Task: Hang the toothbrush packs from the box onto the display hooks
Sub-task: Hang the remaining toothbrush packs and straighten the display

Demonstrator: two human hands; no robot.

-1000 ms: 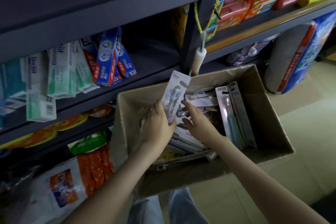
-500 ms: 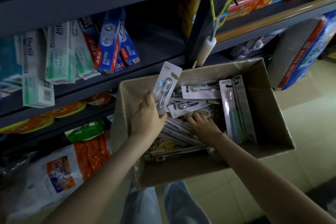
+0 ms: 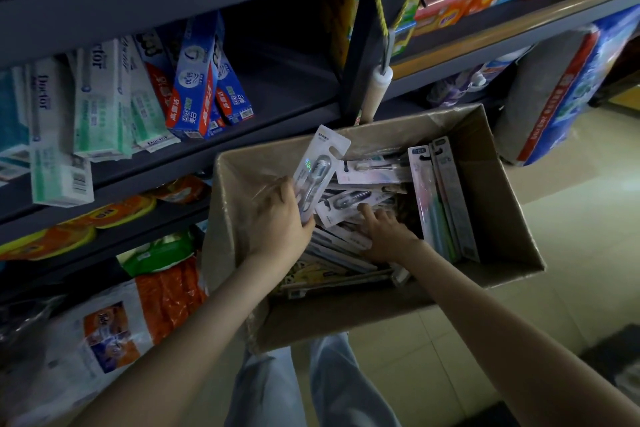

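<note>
Box (image 3: 502,218) beside dark shelving (image 3: 277,107); pale tiled floor (image 3: 571,236).

Left hand (image 3: 277,222) covers the lower end of the raised toothbrush pack (image 3: 318,166), so the tail of the brush handle is out of sight. Right hand (image 3: 389,234) is down in the pile of packs (image 3: 346,253). Its fingertips sink between the cards, and whether they grip anything, can't tell. The packs overlap, with only edges showing low in the heap. The near wall of the cardboard box (image 3: 346,315) hides whatever lies at the bottom. Small print on the packs is too fine to read. Teal toothpaste cartons (image 3: 14,121) are sliced by the left edge. The detergent bag (image 3: 104,333) sits in murk, its lettering smeared.
</note>
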